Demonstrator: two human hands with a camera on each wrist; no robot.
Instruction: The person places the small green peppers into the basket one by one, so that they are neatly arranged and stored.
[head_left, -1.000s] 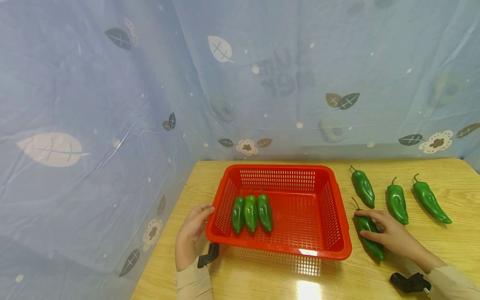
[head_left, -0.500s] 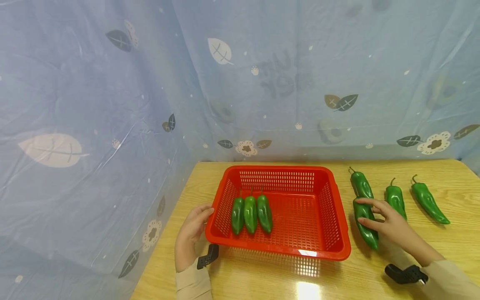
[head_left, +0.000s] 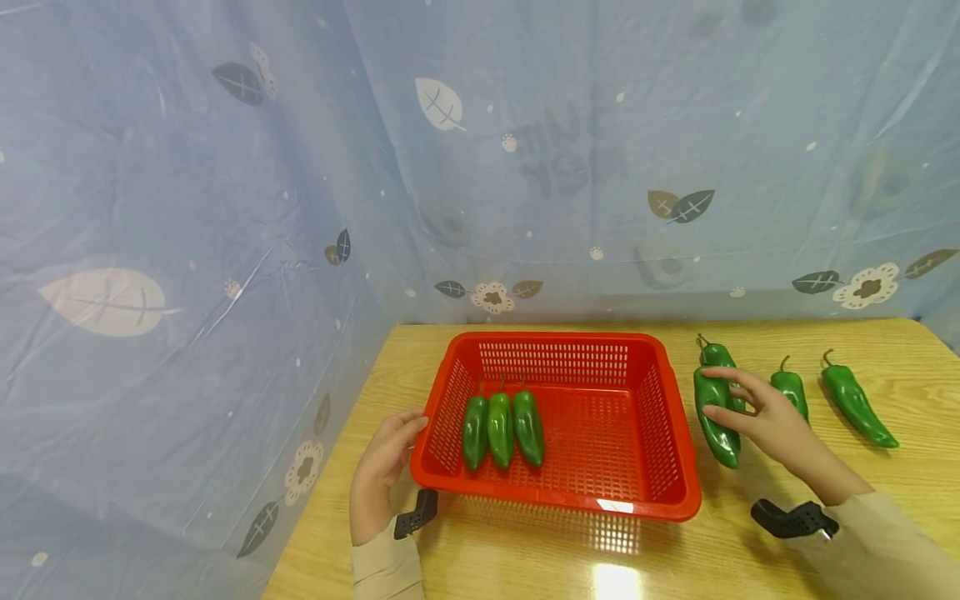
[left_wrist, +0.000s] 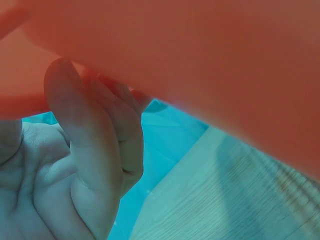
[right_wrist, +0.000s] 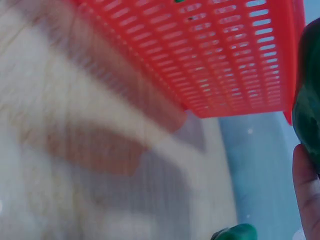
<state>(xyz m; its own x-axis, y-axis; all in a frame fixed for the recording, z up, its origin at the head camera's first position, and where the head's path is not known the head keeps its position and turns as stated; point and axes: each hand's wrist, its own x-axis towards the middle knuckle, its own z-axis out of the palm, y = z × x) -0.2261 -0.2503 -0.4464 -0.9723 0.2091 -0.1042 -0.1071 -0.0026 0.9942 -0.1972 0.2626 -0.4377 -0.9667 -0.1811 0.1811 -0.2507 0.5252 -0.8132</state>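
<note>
While the head view looks down on both hands, only the left wrist view shows the left hand (head_left: 392,442) from beneath: its bent fingers reach up to the rim of the red basket (head_left: 592,433), holding it. The right hand (head_left: 765,417) pinches one green pepper (head_left: 714,395), thumb and fingers parted just its width, beside the basket's right rim. From the right wrist, that pepper appears alongside the perforated basket wall — cut off by the picture edge — with a blurred shadow on the table (head_left: 525,558). A second ago the held pepper was nearer the person; now it is farther back, partly covering the far pepper (head_left: 717,354). The three peppers (head_left: 501,429) inside the basket are unchanged — side by side, left of its middle.
</note>
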